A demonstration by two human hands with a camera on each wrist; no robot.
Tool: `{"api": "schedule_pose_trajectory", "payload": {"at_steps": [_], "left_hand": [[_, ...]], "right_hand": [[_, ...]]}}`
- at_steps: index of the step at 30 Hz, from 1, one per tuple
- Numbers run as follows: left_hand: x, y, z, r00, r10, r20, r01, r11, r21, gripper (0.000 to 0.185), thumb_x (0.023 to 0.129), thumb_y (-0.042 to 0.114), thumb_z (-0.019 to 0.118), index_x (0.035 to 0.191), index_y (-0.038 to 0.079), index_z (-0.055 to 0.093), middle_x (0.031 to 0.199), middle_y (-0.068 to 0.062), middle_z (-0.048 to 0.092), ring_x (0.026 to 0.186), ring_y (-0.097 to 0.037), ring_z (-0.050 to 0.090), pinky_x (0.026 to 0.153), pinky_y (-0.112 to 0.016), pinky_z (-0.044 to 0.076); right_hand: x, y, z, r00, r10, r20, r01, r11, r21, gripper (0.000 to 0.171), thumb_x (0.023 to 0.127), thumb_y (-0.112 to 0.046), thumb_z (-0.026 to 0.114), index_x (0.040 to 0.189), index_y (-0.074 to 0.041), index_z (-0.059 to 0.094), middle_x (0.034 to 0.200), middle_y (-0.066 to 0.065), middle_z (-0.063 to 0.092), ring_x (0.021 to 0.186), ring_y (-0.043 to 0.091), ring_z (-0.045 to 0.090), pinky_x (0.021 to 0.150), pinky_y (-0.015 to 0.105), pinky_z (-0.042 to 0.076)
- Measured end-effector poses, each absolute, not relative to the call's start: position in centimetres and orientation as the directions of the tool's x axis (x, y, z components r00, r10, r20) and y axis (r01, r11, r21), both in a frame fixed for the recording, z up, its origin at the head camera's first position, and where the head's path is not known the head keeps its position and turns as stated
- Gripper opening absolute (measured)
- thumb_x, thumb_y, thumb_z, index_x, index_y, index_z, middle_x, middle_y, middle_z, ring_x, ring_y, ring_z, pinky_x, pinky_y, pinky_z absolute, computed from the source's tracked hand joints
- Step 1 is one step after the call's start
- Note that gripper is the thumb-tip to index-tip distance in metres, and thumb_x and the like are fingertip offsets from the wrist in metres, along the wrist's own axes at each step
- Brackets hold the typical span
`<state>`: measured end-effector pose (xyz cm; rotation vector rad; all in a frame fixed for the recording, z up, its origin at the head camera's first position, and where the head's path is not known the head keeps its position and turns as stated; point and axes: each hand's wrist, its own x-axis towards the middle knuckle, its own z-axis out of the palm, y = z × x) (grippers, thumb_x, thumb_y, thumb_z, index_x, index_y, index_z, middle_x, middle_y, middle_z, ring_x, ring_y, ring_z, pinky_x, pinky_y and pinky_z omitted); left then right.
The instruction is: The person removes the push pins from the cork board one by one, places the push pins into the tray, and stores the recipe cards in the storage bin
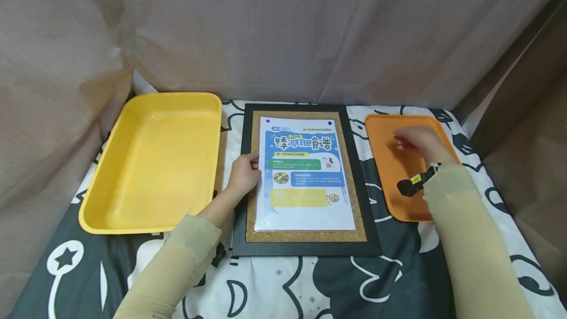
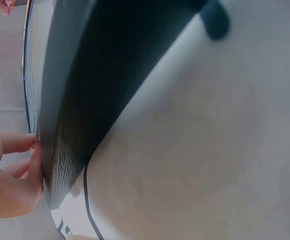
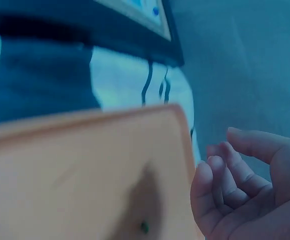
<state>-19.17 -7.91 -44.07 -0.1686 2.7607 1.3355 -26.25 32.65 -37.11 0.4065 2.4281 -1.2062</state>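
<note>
While your left hand [image 1: 243, 174] rests on the left side of the black-framed cork board [image 1: 305, 247], fingertips touching the edge of the printed sheet [image 1: 305, 176] that lies flat in the middle of the board, the step in hand looks like steadying that sheet in place. Your right hand [image 1: 418, 144] hovers to the right of the board, over the orange tray [image 1: 390, 161], with its fingers loosely curled and nothing held between them as far as the right wrist view shows. A tiny dark speck [image 3: 144, 227] sits on the tray beneath the palm; it may be a pin, but the view is too blurred to tell. Picking it up would, I judge, call for a fine pinch and a carry back across the board's right frame. To the left of the board lies the yellow tray [image 1: 133, 215], its near corner close by your left forearm. Patterned cloth [image 1: 310, 284] covers the table around the board, and curtains hang behind it.
</note>
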Motion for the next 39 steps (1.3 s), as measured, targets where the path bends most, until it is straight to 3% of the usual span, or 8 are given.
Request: {"api": "schedule_pose_trajectory", "payload": {"at_steps": [4,7,9,11,13,18,33,39], "left_hand": [[-19.2,-7.9,-44.0,-0.989,-0.062,-0.138,-0.147,0.609,0.78,0.049,0.078,-0.008,0.051,0.127,-0.006,0.052,0.109,-0.017,0.062,0.094,-0.022,0.057,0.082,-0.031,0.051],[-19.1,-7.9,-43.9,-0.989,-0.057,-0.134,-0.141,0.615,0.776,0.049,0.079,-0.008,0.051,0.128,-0.005,0.052,0.11,-0.017,0.062,0.094,-0.022,0.057,0.081,-0.031,0.052],[-19.1,-7.9,-43.9,-0.99,-0.055,-0.132,-0.138,0.62,0.772,0.049,0.079,-0.008,0.052,0.128,-0.005,0.052,0.11,-0.016,0.062,0.093,-0.022,0.057,0.081,-0.03,0.052],[-19.1,-7.9,-43.8,-0.989,-0.057,-0.134,-0.14,0.621,0.771,0.049,0.079,-0.008,0.053,0.128,-0.005,0.052,0.11,-0.016,0.062,0.093,-0.021,0.057,0.081,-0.03,0.052],[-19.1,-7.9,-43.8,-0.989,-0.057,-0.139,-0.144,0.619,0.772,0.049,0.079,-0.008,0.053,0.128,-0.004,0.052,0.11,-0.016,0.062,0.093,-0.022,0.057,0.081,-0.03,0.052],[-19.1,-8.0,-43.8,-0.987,-0.059,-0.148,-0.153,0.613,0.775,0.049,0.079,-0.007,0.054,0.128,-0.004,0.052,0.11,-0.015,0.062,0.094,-0.021,0.057,0.081,-0.03,0.052],[-19.0,-7.9,-44.2,-0.989,-0.058,-0.136,-0.144,0.601,0.786,0.049,0.079,-0.007,0.053,0.128,-0.004,0.052,0.107,-0.016,0.061,0.091,-0.021,0.056,0.077,-0.029,0.051],[-19.1,-7.9,-44.3,-0.988,-0.064,-0.137,-0.148,0.605,0.783,0.049,0.079,-0.007,0.053,0.128,-0.004,0.052,0.107,-0.015,0.061,0.091,-0.021,0.056,0.078,-0.029,0.051]], "right_hand": [[-26.5,31.1,-36.7,-0.898,0.043,-0.438,0.369,0.614,-0.698,0.078,0.083,-0.064,0.047,0.142,-0.015,0.037,0.124,0.002,0.05,0.116,0.027,0.045,0.109,0.044,0.034],[-27.7,29.7,-36.7,-0.89,0.098,-0.445,0.417,0.572,-0.707,0.065,0.086,-0.054,0.052,0.135,-0.011,0.045,0.105,-0.002,0.06,0.1,0.018,0.055,0.101,0.036,0.044],[-28.7,28.8,-36.9,-0.881,0.125,-0.457,0.447,0.54,-0.713,0.054,0.091,-0.043,0.051,0.13,-0.006,0.047,0.088,-0.006,0.06,0.083,0.012,0.058,0.089,0.026,0.05],[-29.8,27.8,-37.0,-0.867,0.147,-0.477,0.483,0.486,-0.728,0.045,0.092,-0.035,0.051,0.122,-0.002,0.048,0.074,-0.008,0.057,0.068,0.008,0.057,0.074,0.019,0.052],[-30.4,27.0,-37.0,-0.862,0.129,-0.49,0.489,0.464,-0.738,0.041,0.093,-0.031,0.05,0.121,-0.001,0.047,0.07,-0.009,0.056,0.064,0.006,0.056,0.068,0.016,0.05],[-31.3,25.1,-37.2,-0.87,0.087,-0.485,0.465,0.47,-0.75,0.042,0.092,-0.031,0.054,0.119,0.0,0.049,0.068,-0.009,0.056,0.062,0.005,0.055,0.069,0.017,0.05],[-33.5,21.2,-40.8,-0.864,0.203,-0.46,0.502,0.398,-0.767,0.041,0.09,-0.026,0.057,0.121,-0.001,0.054,0.068,-0.007,0.056,0.056,0.003,0.056,0.059,0.014,0.051],[-34.3,20.4,-41.9,-0.869,0.198,-0.453,0.494,0.364,-0.79,0.039,0.089,-0.02,0.057,0.12,0.003,0.055,0.057,-0.008,0.057,0.049,0.002,0.057,0.054,0.015,0.052]]}}
